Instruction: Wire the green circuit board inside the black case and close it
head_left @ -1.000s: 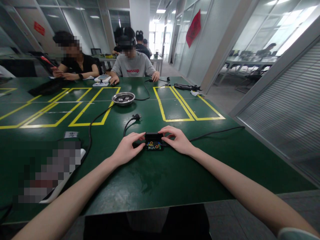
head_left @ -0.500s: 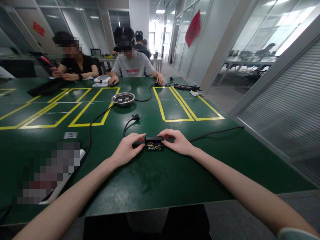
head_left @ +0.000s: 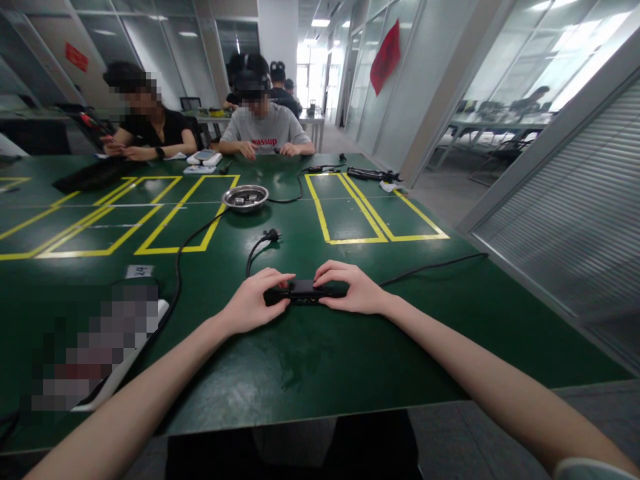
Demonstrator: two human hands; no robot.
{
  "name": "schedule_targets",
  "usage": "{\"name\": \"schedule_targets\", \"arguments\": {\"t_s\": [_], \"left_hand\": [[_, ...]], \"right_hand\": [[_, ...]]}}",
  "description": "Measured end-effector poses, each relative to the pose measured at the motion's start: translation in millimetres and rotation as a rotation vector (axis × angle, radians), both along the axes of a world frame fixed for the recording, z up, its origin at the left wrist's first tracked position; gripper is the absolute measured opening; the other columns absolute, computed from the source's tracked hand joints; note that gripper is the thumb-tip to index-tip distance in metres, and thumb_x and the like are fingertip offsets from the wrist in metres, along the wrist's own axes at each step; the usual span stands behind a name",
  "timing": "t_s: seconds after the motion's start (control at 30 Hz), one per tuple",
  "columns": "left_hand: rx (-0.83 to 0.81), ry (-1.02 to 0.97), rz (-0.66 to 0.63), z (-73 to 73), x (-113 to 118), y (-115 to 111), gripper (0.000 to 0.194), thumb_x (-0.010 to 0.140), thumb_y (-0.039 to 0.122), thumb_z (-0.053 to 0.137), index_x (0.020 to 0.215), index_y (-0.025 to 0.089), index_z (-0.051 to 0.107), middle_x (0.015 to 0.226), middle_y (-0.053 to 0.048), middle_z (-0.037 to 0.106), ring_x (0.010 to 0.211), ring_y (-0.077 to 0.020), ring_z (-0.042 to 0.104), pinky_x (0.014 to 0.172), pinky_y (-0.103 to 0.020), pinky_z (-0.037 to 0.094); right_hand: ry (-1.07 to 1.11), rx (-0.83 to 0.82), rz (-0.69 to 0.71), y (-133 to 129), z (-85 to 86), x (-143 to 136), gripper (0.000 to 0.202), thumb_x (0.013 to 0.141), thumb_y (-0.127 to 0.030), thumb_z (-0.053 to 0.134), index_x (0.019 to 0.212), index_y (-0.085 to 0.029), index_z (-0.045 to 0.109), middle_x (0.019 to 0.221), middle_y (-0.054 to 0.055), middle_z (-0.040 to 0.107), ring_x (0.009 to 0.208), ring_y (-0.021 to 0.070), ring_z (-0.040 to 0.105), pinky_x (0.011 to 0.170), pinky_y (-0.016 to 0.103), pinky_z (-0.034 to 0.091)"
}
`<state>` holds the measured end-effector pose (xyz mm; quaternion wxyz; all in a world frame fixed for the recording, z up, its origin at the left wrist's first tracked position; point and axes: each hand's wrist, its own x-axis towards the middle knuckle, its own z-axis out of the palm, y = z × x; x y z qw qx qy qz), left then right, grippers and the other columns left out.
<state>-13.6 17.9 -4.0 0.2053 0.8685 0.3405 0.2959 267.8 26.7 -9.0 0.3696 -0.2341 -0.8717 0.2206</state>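
Observation:
A small black box (head_left: 304,289) lies on the green table between my hands, its black cover over most of the inside; a thin gap shows along the near edge. My left hand (head_left: 254,300) grips the box's left end between thumb and fingers. At the other end, my right hand (head_left: 350,288) has its fingertips on the cover and its thumb at the near side. A black cord with a plug (head_left: 271,235) lies just beyond my left hand, and another black cable (head_left: 435,267) runs off to the right.
A metal bowl (head_left: 245,199) with small metal parts stands farther back. Yellow tape outlines (head_left: 357,241) mark the green table (head_left: 300,373). At the left lies a white-edged object (head_left: 125,373), mostly blurred out. Two people sit across the table, near a black tool (head_left: 370,174).
The black cover has come down over the box, hiding the coloured parts inside. My right fingers have moved onto its top. The person opposite has drawn both hands back toward the body.

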Motion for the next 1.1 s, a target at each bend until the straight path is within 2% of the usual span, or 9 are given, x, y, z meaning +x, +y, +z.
{"name": "schedule_targets", "arguments": {"t_s": [0.2,0.57,0.83,1.0,1.1], "left_hand": [[-0.034,0.005,0.004,1.4,2,-1,0.043,0.085,0.026,0.077,0.127,0.021,0.072,0.106,-0.006,0.071,0.095,-0.0209,0.07,0.091,-0.035,0.058],[-0.027,0.006,-0.016,-2.1,3,-2,0.036,0.088,0.022,0.073,0.124,0.021,0.072,0.105,-0.006,0.07,0.094,-0.0199,0.07,0.089,-0.033,0.058],[0.038,0.089,-0.006,-4.0,6,-3,0.045,0.088,0.026,0.076,0.132,0.022,0.068,0.116,-0.009,0.068,0.104,-0.0242,0.068,0.095,-0.038,0.057],[0.119,0.173,0.0,-4.9,10,-2,0.038,0.096,0.03,0.068,0.132,0.022,0.067,0.123,-0.012,0.069,0.11,-0.0282,0.065,0.097,-0.044,0.054],[0.12,0.19,0.011,-4.3,11,-2,0.035,0.101,0.033,0.059,0.133,0.021,0.066,0.122,-0.012,0.07,0.108,-0.0272,0.065,0.096,-0.043,0.054]], "right_hand": [[-0.03,0.021,0.009,0,0.1,1,0.02,0.084,-0.022,0.076,0.103,-0.021,0.073,0.108,0.009,0.07,0.097,0.0224,0.07,0.09,0.039,0.059],[-0.09,0.077,0.01,0,1.5,2,0.019,0.085,-0.025,0.077,0.103,-0.021,0.071,0.109,0.009,0.069,0.097,0.0218,0.07,0.087,0.036,0.059],[-0.186,0.085,-0.017,2,5.1,5,0.025,0.082,-0.032,0.083,0.103,-0.022,0.073,0.105,0.009,0.073,0.095,0.0233,0.072,0.085,0.036,0.058],[-0.31,0.067,-0.041,3,6.0,7,0.047,0.078,-0.035,0.087,0.12,-0.022,0.069,0.105,0.008,0.074,0.096,0.0251,0.072,0.085,0.037,0.056],[-0.337,0.111,-0.054,3,5.4,6,0.042,0.084,-0.035,0.081,0.122,-0.02,0.068,0.106,0.01,0.075,0.096,0.0257,0.071,0.085,0.038,0.056]]}}
